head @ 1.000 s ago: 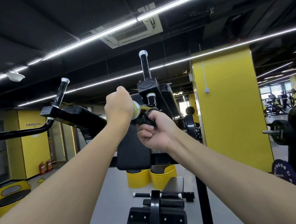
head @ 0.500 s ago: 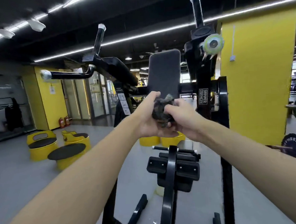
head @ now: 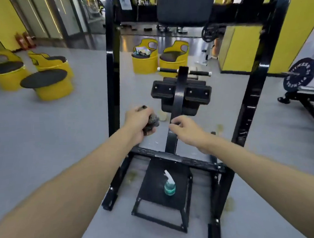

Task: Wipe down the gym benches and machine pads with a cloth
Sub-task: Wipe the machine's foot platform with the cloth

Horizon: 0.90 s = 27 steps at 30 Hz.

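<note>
Head view, and the camera has tipped right down. Half a second ago it faced the upright back pad [head: 184, 7] with the ceiling lights above; now that pad sits at the top edge and the grey floor [head: 44, 135] fills the picture.

The cloth [head: 152, 121], a dark crumpled wad, was pressed between both hands a moment ago. Now it's in the left hand [head: 139, 122] alone, fingers [head: 147, 112] curled tight round it, out in front of the machine's black frame [head: 113, 88] and just left of the centre bar [head: 178, 103].

The right hand [head: 187, 131] has let go. Its fingers [head: 176, 120] are loosely bent and hold nothing, a clear gap away from the cloth. They overlap the centre bar, but whether they touch it cannot be told.

Beyond both hands, the black knee pad [head: 196, 92] sits on that bar.

New in view below: a black step [head: 156, 188] at the machine's base, with a spray bottle [head: 169, 188] of blue-green liquid standing upright on it.

Two yellow barrel seats [head: 145, 64] stand behind the frame. A weight plate [head: 298, 76] is off to the right.
</note>
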### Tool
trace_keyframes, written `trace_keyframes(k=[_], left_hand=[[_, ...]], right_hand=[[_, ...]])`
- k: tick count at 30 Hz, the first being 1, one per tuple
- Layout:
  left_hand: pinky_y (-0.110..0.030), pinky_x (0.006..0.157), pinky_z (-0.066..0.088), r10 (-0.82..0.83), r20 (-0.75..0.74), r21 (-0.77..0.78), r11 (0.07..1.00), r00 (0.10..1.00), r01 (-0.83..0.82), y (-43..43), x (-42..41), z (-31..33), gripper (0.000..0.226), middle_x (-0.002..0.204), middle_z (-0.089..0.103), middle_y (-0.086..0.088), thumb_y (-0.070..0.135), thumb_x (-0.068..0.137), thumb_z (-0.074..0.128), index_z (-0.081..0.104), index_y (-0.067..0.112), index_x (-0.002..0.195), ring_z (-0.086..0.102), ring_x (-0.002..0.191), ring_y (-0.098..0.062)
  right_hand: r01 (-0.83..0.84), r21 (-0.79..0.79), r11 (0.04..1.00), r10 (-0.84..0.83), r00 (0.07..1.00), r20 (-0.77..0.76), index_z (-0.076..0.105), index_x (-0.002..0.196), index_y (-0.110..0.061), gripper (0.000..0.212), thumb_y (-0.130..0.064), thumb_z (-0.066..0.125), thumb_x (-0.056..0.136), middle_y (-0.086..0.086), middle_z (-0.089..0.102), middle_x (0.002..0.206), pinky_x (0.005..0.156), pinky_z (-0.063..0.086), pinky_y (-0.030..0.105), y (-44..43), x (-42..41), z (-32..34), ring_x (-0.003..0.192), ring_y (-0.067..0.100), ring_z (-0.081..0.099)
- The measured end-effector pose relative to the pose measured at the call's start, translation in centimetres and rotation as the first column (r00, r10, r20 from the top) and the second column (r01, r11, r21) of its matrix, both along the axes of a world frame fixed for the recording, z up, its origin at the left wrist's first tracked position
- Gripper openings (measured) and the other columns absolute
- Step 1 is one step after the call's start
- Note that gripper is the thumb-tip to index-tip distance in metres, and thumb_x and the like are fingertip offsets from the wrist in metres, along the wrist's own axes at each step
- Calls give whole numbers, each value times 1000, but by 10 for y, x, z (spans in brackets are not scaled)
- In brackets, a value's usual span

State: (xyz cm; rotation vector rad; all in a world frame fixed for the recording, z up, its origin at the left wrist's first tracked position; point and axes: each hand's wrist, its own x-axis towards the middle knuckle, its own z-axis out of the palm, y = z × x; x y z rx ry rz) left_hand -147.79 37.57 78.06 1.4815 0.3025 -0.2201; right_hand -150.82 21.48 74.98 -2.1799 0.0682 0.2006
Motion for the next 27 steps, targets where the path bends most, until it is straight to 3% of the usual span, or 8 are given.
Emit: trace_keyframes(k=[5, 9, 13, 16, 17, 18, 22, 27], left_hand=[[-29, 53, 52, -9, -64, 144, 989, 998, 18, 20, 32, -151, 15, 55, 63, 3, 11, 94, 62, 61, 19, 81, 60, 49, -14], [-26, 45, 50, -111, -61, 259, 958, 992, 123, 33, 51, -273, 8, 80, 64, -8, 10, 93, 63, 67, 17, 90, 60, 62, -22], [-27, 49, 51, -204, -68, 314, 925, 977, 215, 45, 61, -400, 19, 92, 69, -10, 10, 90, 64, 67, 25, 79, 61, 72, -26], [-25, 46, 51, -288, -83, 374, 878, 954, 298, 49, 64, -459, 19, 94, 69, -11, 7, 89, 64, 67, 23, 80, 62, 74, -25], [-23, 44, 49, -360, 1, 415, 849, 933, 327, 53, 70, -524, 19, 96, 69, -11, 6, 89, 65, 68, 23, 79, 61, 74, -24], [-20, 42, 48, -389, 12, 468, 816, 921, 339, 53, 78, -533, 20, 96, 69, -11, 5, 88, 65, 68, 23, 80, 61, 74, -21], [-18, 53, 51, -548, 49, 574, 699, 835, 425, 47, 89, -578, 17, 86, 68, 2, 13, 84, 68, 71, 28, 90, 64, 76, -17], [-20, 68, 54, -766, 72, 661, 516, 638, 545, 31, 84, -634, 35, 98, 69, 10, 37, 77, 80, 70, 27, 109, 66, 86, -6]], right_hand=[[89, -134, 987, -120, 964, -236, 59, 118, -9, 27, -21, 58, 94, 5, 60, 103, 77, 43, 28, -6, 21, -192, 89, 19, 55], [117, -229, 966, -196, 911, -363, 56, 123, -9, 33, -22, 62, 93, 8, 61, 115, 94, 48, 35, -8, 26, -320, 104, 23, 59], [209, -276, 938, -304, 879, -368, 42, 139, -9, 55, -29, 64, 93, 12, 52, 132, 91, 46, 32, -2, 30, -426, 110, 24, 56], [290, -276, 917, -368, 881, -297, 35, 145, -11, 73, -37, 70, 87, 15, 46, 136, 94, 48, 36, 1, 41, -474, 114, 27, 54], [344, -269, 899, -403, 892, -205, 37, 144, -11, 73, -38, 71, 85, 14, 48, 133, 92, 49, 37, 16, 47, -536, 112, 27, 56], [345, -241, 907, -388, 907, -164, 42, 139, -11, 67, -37, 71, 84, 12, 54, 127, 87, 51, 37, 12, 54, -536, 107, 26, 59], [426, -258, 867, -419, 904, 82, 59, 91, -10, 25, -33, 67, 89, 2, 60, 80, 66, 48, 36, 17, 68, -561, 81, 25, 61], [539, -298, 788, -435, 829, 351, 52, 63, -11, 41, -39, 65, 90, 4, 56, 64, 53, 36, 32, 32, 60, -579, 62, 20, 53]])
